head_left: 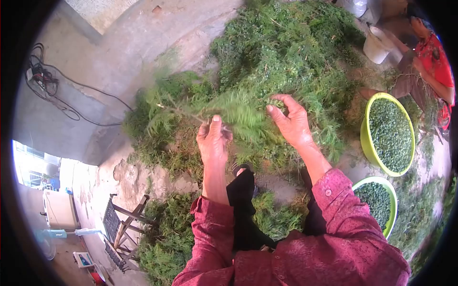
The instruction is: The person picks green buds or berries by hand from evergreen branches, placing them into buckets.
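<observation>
Holding a leafy sprig point(224, 112) pinched in the left hand point(213, 140) while the right hand point(292, 125) plucks with curled fingers, the person has two basins point(367, 138) well filled, yet a large green heap point(286, 47) remains on the floor.

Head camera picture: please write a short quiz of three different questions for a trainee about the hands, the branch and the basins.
1. True or false: the left hand grips the stem of the green branch.
2. Which describes the right hand? A) flat on the floor B) raised at the branch's foliage, fingers curled C) inside a basin
3. Fill in: the two green basins hold small ____ pieces.

Key
1. True.
2. B. Whether it pinches any foliage cannot be told.
3. Green. The basins stand on the person's right, beside the leafy pile.
</observation>
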